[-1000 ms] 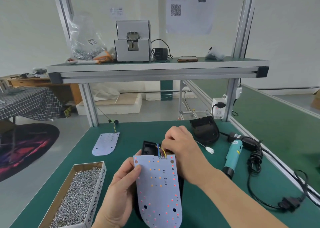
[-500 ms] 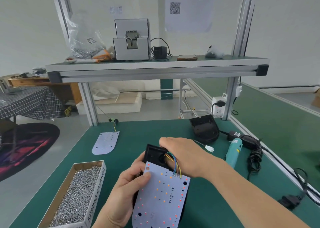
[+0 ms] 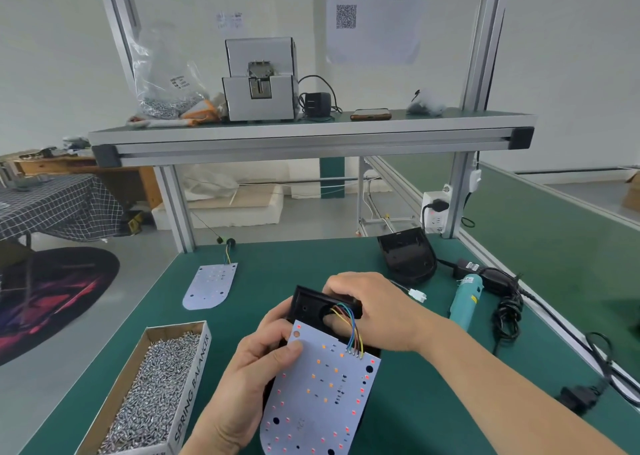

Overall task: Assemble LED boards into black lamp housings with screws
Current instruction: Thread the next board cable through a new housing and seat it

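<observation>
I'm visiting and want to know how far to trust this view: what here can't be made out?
Head view only.
black housing: mostly covered by the LED board, left hand and right hand.
wires: far ends vanish into the housing's hole, behind the right hand.
LED board: lower end cut off by the bottom edge.
left hand: fingers mostly hidden behind the housing.
wall notice: print too small to read.

At lower centre we see the LED board (image 3: 318, 395), a matt white sheet, over the smooth black plastic lamp housing (image 3: 306, 307). At lower left, a plain cardboard box (image 3: 194, 378) holds shiny metal screws (image 3: 152, 392). The bench mat (image 3: 277, 267) is matt green, the shelf rail (image 3: 311, 143) above it satin aluminium, and the bag (image 3: 162, 73) at upper left clear crinkled plastic.
</observation>
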Available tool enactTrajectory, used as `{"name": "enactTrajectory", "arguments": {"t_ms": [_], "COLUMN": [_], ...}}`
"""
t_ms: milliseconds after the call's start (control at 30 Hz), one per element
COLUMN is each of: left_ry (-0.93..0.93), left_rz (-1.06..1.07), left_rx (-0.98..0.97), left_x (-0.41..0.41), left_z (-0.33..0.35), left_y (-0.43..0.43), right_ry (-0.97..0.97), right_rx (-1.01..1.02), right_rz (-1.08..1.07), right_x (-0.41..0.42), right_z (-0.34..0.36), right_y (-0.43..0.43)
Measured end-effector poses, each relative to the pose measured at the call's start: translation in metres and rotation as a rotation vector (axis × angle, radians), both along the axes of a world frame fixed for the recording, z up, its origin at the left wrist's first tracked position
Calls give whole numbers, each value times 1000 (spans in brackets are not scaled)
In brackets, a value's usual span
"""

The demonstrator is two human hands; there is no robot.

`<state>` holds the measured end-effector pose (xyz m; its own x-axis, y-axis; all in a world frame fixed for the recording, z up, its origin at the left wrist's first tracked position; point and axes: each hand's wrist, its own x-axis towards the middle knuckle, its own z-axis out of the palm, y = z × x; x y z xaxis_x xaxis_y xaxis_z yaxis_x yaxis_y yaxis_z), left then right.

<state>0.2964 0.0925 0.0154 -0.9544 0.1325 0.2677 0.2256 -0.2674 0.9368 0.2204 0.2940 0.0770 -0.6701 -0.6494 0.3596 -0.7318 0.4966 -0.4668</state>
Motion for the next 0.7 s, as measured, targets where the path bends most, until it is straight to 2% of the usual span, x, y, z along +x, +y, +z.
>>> {"name": "enactTrajectory", "arguments": {"t_ms": [167,367,700], "left_ry": [33,28,29], "left_rz": [14,-30,40], "left_rx": [-78,-91,-130], "left_x": [-2,-3,-8], "left_z": [1,-1,0], "left_y": [2,3,12], "right_ry": [-15,-68,-89], "right_rx": [-66,51,168], "right_rz": [-50,-133,-82], "right_x": [-2,-2,-15], "right_z": [-2,-4,-5], "right_y": [-1,-3,-1]}}
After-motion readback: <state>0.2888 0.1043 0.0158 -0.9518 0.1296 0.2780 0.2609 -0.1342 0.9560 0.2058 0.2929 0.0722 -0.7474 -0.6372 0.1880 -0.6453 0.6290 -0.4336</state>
